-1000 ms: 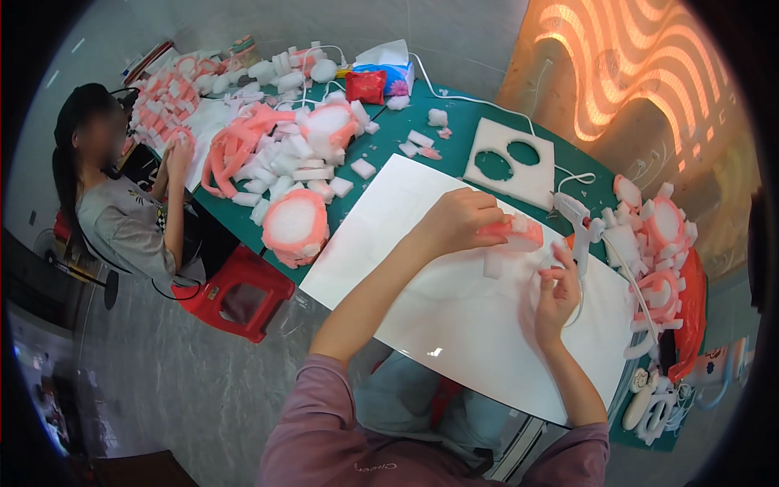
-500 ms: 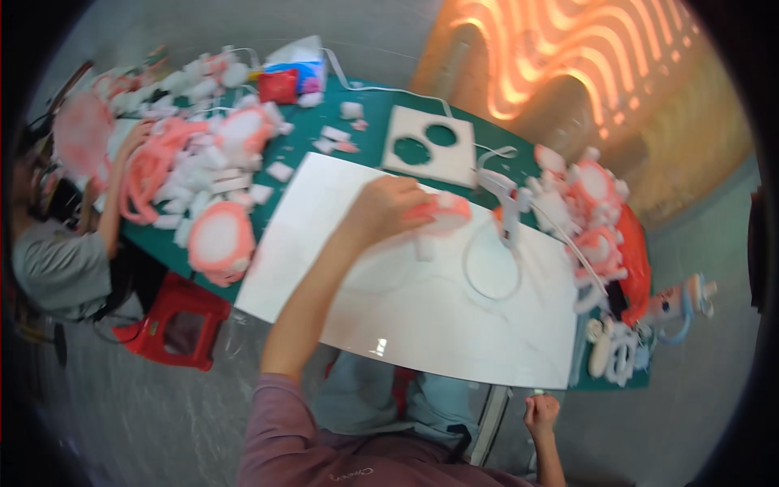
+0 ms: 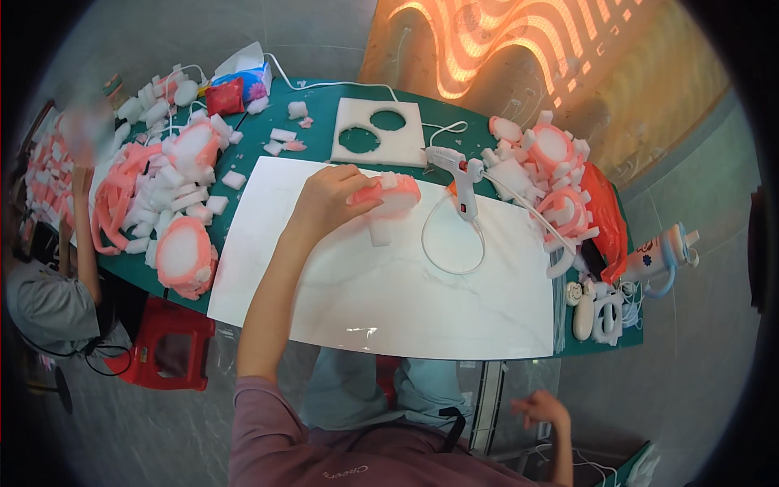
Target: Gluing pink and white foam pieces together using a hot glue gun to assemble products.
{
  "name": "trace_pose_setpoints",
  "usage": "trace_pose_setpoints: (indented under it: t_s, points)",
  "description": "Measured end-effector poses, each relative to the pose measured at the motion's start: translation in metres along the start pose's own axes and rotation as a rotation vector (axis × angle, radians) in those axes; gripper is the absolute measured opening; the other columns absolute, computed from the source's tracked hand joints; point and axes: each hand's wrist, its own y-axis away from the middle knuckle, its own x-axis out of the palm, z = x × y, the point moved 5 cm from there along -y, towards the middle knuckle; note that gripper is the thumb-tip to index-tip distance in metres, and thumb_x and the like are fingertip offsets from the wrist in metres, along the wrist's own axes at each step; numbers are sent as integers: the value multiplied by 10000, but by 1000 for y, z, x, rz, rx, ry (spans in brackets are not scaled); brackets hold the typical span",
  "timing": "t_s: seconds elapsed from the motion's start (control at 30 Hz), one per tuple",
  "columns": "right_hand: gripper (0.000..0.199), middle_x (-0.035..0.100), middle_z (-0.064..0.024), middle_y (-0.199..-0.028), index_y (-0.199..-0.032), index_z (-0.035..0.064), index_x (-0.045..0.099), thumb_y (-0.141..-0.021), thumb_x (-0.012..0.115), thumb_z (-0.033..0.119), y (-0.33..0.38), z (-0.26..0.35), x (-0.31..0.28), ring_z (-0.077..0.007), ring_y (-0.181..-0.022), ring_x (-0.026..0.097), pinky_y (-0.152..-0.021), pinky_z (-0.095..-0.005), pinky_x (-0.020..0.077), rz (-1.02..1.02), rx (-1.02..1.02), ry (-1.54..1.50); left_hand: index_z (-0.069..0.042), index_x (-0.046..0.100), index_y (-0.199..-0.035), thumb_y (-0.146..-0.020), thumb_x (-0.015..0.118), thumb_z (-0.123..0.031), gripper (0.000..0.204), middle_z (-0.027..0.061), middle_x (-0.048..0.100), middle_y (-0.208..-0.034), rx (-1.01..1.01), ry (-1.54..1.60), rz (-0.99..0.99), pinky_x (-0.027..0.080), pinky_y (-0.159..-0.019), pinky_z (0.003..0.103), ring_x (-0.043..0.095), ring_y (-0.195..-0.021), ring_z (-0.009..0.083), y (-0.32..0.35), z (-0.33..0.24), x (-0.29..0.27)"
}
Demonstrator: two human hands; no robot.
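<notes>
The glossy white board with faint grey veining (image 3: pixel 406 300), lying on the green table (image 3: pixel 280 101), serves as landmark. Containers: beyond the board's far-left corner stands a blue tissue pack (image 3: pixel 259 75) with white tissue (image 3: pixel 242 58) rising from its top; a shiny red packet (image 3: pixel 225 96) sits just beside it, its contents hidden. Right of the board lie a crumpled red plastic bag (image 3: pixel 607 219), contents unclear, and a pale tumbler with a light-blue handle (image 3: pixel 654 253).

The left hand (image 3: pixel 331 197), above the board's far half, grasps a rounded pink-and-white foam piece (image 3: pixel 398 193) between thumb and curled fingers; a small white foam block (image 3: pixel 380 232) shows below this piece. The right hand (image 3: pixel 545 408) is off the board's near-right edge, free, with fingers partly extended.

Materials and shapes: a white hot-glue gun of smooth plastic (image 3: pixel 460 180) rests at the board's far-right part, its thin cable looped over the surface. Beyond the far edge lies a flat white foam sheet with two round holes (image 3: pixel 345 123). Left of the board are heaped porous white foam chunks (image 3: pixel 169 199) and a pink-rimmed white foam disc (image 3: pixel 185 250); right of it, knobbly pink-and-white foam assemblies (image 3: pixel 554 148).
</notes>
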Motion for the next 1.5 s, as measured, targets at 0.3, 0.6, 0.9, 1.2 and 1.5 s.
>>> trace_pose_setpoints:
  t_s: [0.3, 0.6, 0.9, 1.2, 1.5]
  points:
    - [682, 585, -54, -573, -1414, 142, 106, -849, 485, 98, -19, 262, -108, -89, -391, 473, -383, -229, 383, -278, -909, -283, -102, 654, -784, -630, 739, -198, 200, 42, 573, -696, 27, -18, -20, 466, -588, 311, 573, -662, 216, 9, 4, 0]
    - [392, 558, -25, -551, -1238, 28, 458, -854, 503, 95, -78, 302, -130, -84, -391, 442, -399, -205, 380, -197, -872, -356, -134, 655, -797, -637, 726, -240, 204, 32, 545, -670, 28, -65, -15, 450, -568, 323, 556, -640, 205, 12, 7, 2]
    - [524, 423, -90, -1220, -1231, 29, 400, -743, 589, -2, -58, 339, -109, -135, -961, 477, -668, -214, 425, -748, -1322, -616, -123, 651, -777, -621, 739, -240, 214, 16, 543, -655, 66, -81, -75, 453, -569, 297, 561, -644, 186, 12, 5, 2]
    - [657, 317, -114, -1323, -1304, 21, 283, -722, 587, -3, -61, 351, -88, -215, -1078, 434, -778, -275, 413, -685, -1333, -602, -115, 656, -780, -625, 742, -236, 214, 23, 577, -679, 39, -87, -30, 456, -579, 292, 571, -646, 184, 11, 2, 4]
    - [765, 253, -115, -1390, -1373, 42, 194, -713, 579, -11, -50, 354, -90, -237, -1110, 416, -814, -297, 403, -698, -1357, -483, -119, 658, -788, -631, 748, -233, 215, 26, 573, -675, 36, -59, -17, 444, -570, 281, 562, -637, 186, 8, 4, 1]
